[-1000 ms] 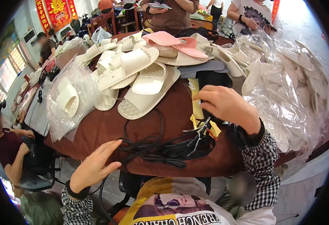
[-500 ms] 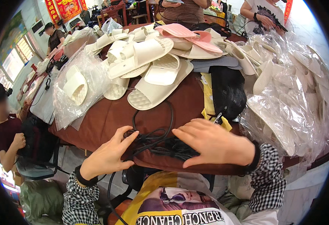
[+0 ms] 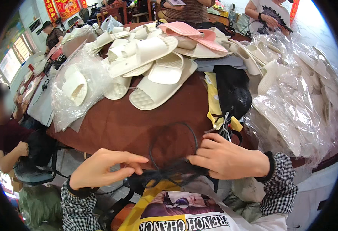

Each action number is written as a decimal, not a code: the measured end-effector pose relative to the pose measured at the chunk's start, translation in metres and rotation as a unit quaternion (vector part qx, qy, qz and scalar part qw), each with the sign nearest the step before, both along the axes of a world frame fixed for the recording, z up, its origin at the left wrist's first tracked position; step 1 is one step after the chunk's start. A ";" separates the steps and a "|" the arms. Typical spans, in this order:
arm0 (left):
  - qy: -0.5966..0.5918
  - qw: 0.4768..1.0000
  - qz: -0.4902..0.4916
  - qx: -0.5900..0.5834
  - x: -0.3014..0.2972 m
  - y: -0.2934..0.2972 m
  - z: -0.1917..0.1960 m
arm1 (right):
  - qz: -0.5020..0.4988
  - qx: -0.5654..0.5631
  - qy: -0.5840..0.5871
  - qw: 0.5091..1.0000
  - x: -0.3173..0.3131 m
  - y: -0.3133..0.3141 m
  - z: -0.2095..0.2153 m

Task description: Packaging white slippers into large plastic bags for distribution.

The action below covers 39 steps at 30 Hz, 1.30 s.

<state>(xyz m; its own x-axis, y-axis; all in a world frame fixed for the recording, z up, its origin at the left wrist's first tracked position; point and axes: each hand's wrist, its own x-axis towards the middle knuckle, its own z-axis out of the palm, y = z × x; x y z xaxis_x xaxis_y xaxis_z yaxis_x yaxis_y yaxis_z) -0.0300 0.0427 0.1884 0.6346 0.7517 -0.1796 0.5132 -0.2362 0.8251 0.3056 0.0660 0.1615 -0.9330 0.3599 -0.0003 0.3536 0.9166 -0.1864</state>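
A loosely looped bundle of black cable (image 3: 168, 171), smeared by motion, hangs at the near edge of the brown-covered table. My right hand (image 3: 232, 158) has its fingers curled round the bundle's right end. At its left end is my left hand (image 3: 106, 168), fingers stretched out and thumb apart, with nothing gripped; whether its fingertips touch the cable I cannot tell. One thin loop of the cable rises above the bundle between both hands. Beyond the hands, cream slippers (image 3: 163, 86) lie in a pile, with a pink slipper (image 3: 180, 29) on top.
Cream slippers in clear plastic bags (image 3: 288, 104) crowd the right side. A bagged slipper (image 3: 75, 85) lies at left. A black mesh item (image 3: 233, 92) and yellow strips (image 3: 213, 101) lie beyond my right hand. Other people stand or sit around.
The cable bundle has shifted toward me and right, off the cloth's middle front. My right hand has closed on it; my left hand has drawn back left and down.
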 end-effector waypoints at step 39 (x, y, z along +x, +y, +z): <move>-0.056 0.991 -0.096 -0.080 0.045 -0.021 -0.008 | -0.075 0.199 -0.078 0.974 0.006 -0.113 -0.077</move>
<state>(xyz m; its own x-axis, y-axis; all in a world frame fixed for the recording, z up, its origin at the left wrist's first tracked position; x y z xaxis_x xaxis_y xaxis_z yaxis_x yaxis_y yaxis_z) 0.0154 0.0216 0.1803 0.7865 0.5820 -0.2065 0.3738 -0.1825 0.9094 0.3118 -0.0471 0.0848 -0.8701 0.4920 0.0301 0.4841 0.8415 0.2400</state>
